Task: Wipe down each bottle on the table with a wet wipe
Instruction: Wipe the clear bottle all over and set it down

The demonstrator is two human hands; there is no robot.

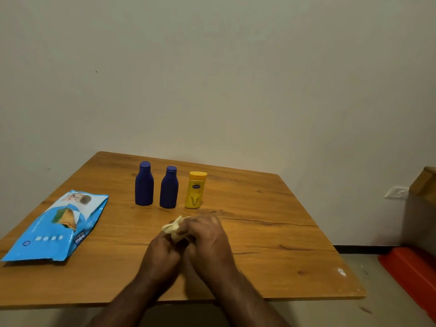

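Observation:
Three bottles stand upright in a row near the middle of the wooden table (271,232): a dark blue bottle (144,184) on the left, a second dark blue bottle (169,188) beside it, and a yellow bottle (195,190) on the right. In front of them, my left hand (162,252) and my right hand (207,237) are pressed together over the table, both holding a crumpled pale wet wipe (173,226). Part of the wipe sticks out toward the bottles; the rest is hidden between my fingers. Neither hand touches a bottle.
A blue wet-wipe pack (59,226) lies flat at the table's left side. Behind the table is a plain wall. On the floor to the right lie a red object (410,270) and a cardboard box (422,185).

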